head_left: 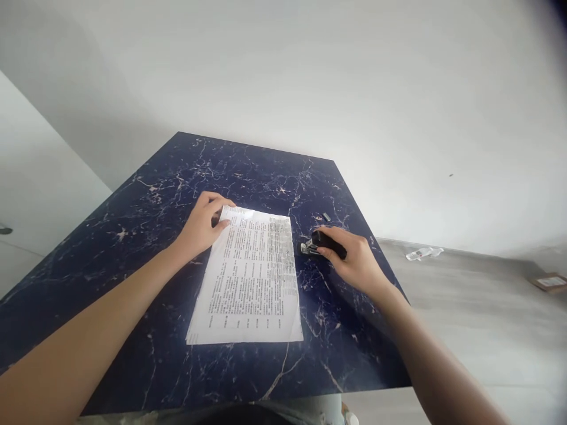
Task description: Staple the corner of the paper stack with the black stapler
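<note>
Several printed sheets of paper [248, 277] lie stacked on the dark blue marbled table [163, 171]. My left hand [206, 221] grips the stack's upper left corner, with the thumb on top and the other fingers at the far edge. A black stapler [328, 243] with a silver front is in my right hand [357, 260], just right of the paper and apart from it. The stapler's nose points left toward the sheets. My fingers wrap round its body and hide its rear part.
A small dark strip [326, 216], perhaps staples, lies beyond the stapler. White walls stand behind the table and at the left. Clear plastic packaging [424, 254] and a brown box [550, 282] rest on the grey floor at the right.
</note>
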`<action>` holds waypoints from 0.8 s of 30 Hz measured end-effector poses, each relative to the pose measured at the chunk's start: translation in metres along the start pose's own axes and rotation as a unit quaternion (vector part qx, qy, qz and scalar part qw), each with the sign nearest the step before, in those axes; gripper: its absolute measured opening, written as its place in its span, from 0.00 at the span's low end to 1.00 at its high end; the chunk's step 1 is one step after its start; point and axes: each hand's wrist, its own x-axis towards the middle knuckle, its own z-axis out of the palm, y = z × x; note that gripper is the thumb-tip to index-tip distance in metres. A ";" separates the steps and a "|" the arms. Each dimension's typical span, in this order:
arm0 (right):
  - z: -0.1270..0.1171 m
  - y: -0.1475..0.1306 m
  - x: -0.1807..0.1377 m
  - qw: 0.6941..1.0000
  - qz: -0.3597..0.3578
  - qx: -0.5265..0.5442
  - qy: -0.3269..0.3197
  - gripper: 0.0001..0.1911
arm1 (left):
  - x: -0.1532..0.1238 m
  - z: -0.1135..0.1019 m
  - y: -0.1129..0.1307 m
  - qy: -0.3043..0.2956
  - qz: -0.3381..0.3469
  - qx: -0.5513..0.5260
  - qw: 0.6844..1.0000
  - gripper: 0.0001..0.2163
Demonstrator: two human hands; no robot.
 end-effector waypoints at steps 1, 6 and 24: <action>0.002 0.003 -0.004 1.000 0.004 -0.003 -0.010 0.17 | 0.000 0.000 -0.001 0.027 -0.016 -0.020 0.999 0.14; 0.017 0.004 -0.017 0.996 0.014 0.008 -0.092 0.19 | -0.001 -0.002 -0.010 0.072 -0.132 -0.049 0.987 0.20; 0.031 -0.010 -0.019 0.995 -0.053 0.025 -0.086 0.20 | -0.021 0.031 0.044 -0.338 0.101 0.155 0.923 0.29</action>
